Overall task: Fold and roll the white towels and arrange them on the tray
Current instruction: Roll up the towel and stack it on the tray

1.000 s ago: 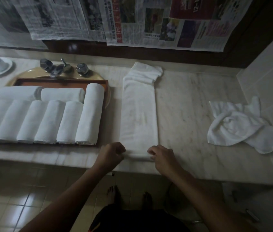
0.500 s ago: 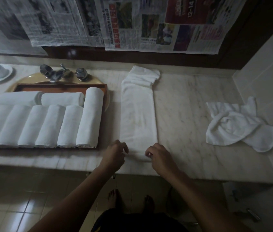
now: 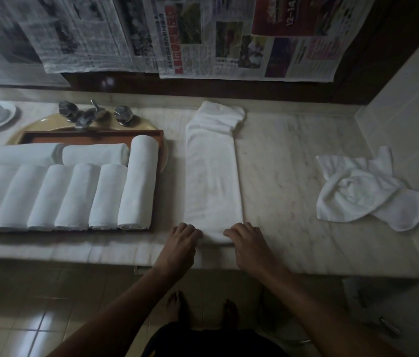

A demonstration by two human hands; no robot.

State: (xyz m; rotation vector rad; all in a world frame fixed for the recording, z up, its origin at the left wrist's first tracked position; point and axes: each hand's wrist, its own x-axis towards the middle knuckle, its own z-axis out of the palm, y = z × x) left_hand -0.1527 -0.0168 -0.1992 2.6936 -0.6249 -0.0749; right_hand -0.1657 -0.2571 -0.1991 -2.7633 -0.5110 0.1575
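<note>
In the head view, the long towel [image 3: 212, 181] is laid flat on the pale stone counter [image 3: 285, 176], just to the right of the tray [image 3: 100, 134]. Its near end is held at both corners. The left hand [image 3: 181, 243] and the right hand [image 3: 248, 243] are curled over it, and a small roll seems to be started there.

For a neat roll, the towel should be kept tight and pushed away by both hands together, so the sides are kept straight. The bunched far end should be made smooth first, or a lump may be rolled in.

Many rolled towels [image 3: 74, 197] are packed side by side on the tray, which is set over the sink [image 3: 43, 123] below the tap [image 3: 92, 114]. One crumpled towel [image 3: 362, 191] is left well apart, on the right. Newspapers [image 3: 203, 34] are hung above. The room is dim, and a tiled floor [image 3: 23, 318] is seen below.
</note>
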